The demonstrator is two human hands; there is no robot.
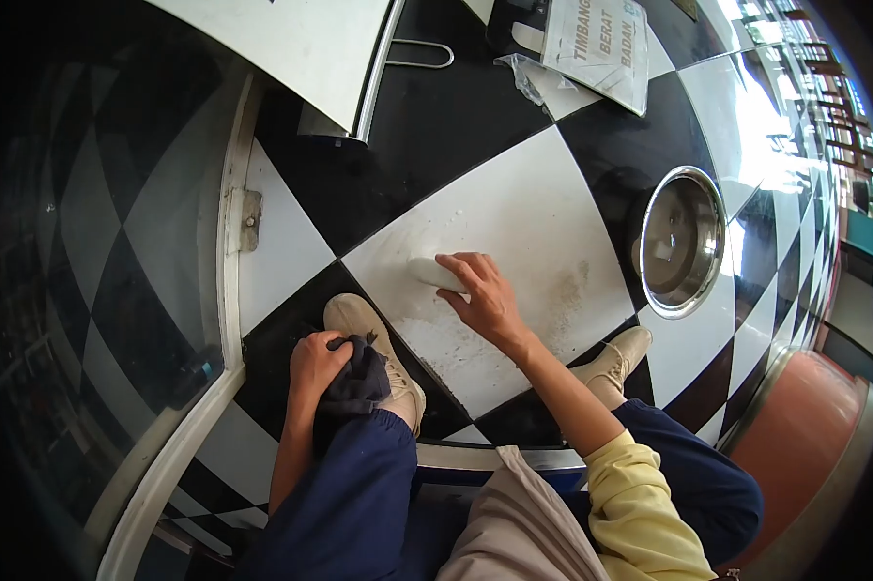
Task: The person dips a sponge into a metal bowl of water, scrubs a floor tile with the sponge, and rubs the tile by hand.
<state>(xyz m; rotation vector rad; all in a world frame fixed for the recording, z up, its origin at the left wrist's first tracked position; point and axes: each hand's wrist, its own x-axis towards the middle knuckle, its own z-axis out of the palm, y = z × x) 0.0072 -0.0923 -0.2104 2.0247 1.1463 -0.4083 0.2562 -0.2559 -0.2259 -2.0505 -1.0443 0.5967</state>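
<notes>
My right hand (485, 295) grips a pale, rounded block (425, 271), its kind unclear, against a white floor tile (514, 213). The thumb and fingertips close around the block's right end. Brown smudges and whitish residue mark the tile near this hand. My left hand (317, 366) is closed on a dark cloth (362, 380), which hangs bunched beside my left shoe (354, 315). To the right stands a shiny metal bowl (719, 228) with what looks like clear liquid inside.
A glass door (155, 223) with a white frame runs along the left. White furniture (301, 48) with a metal edge juts in at the top. Behind lies a scale-like board (596, 53) lettered "TIMBANG BERAT BADAN". A reddish rounded seat (795, 416) is at lower right.
</notes>
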